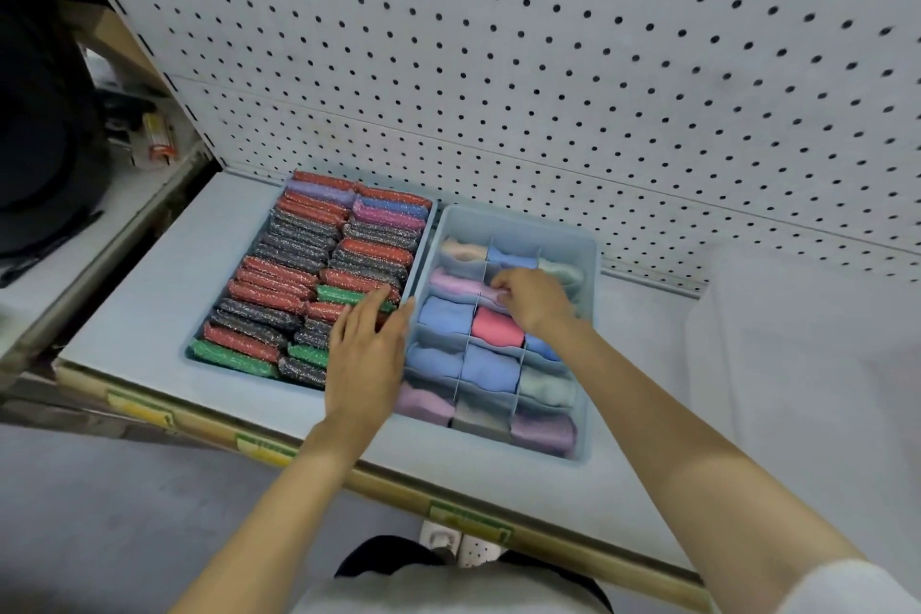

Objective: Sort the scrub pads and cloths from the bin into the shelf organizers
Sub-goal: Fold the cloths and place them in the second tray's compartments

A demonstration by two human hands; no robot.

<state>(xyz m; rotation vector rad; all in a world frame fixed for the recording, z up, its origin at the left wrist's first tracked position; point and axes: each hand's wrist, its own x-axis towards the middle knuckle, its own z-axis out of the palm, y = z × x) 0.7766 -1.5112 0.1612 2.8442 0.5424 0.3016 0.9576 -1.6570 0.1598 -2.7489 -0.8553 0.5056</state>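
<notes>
Currently in hand: tucking a cloth into the divided organizer (pixel 591 264), middle cell, second row from 12 o'clock.
Right hand (pixel 536 302): grip narrow, fingers curled, pinching the pale cloth (pixel 486 295).
Left hand (pixel 366 344): grip wide, fingers straight, resting on scrub pads (pixel 279 274) at the pad tray's (pixel 192 355) 3 o'clock edge.
Bin (pixel 797 339): at 3 o'clock of the organizer; contents not discernible.
Next move, judged: seat the cloth, release, reach towards 3 o'clock.

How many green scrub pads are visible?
3 green pads in the left organizer: one front-left, one front-middle, one farther back by the left hand, which may hide others.
</notes>
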